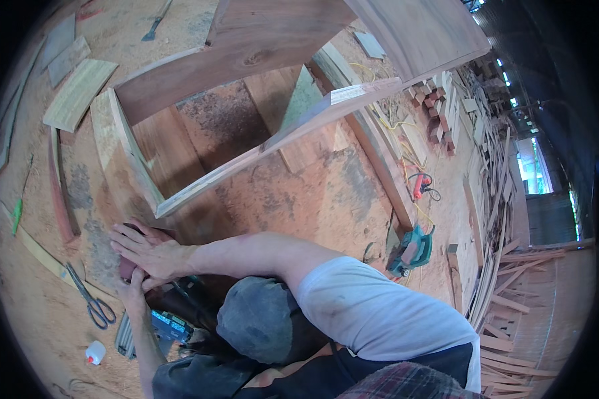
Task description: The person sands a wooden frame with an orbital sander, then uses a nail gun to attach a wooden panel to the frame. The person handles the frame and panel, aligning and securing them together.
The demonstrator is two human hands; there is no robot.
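Observation:
My right arm, in a pale sleeve, reaches across to the left. Its hand (151,254) lies over a dark reddish-brown piece (126,268), fingers bent down on it. My left hand (136,284) comes up from below and grips the lower end of the same piece with the thumb against it. Whether this is wood or an abrasive sheet I cannot tell. Just beyond the hands is the near corner of a large wooden frame (246,161) with upright boards. A grey-blue rounded cloth form (255,320) blocks the view right of my left forearm.
Scissors (90,300), a small white bottle (95,352) and a blue-and-black tool (172,326) lie around my left arm. Loose boards (80,93) are at the far left. A teal power tool (411,253) rests at the right, near a yellow cord and stacked timber (439,110).

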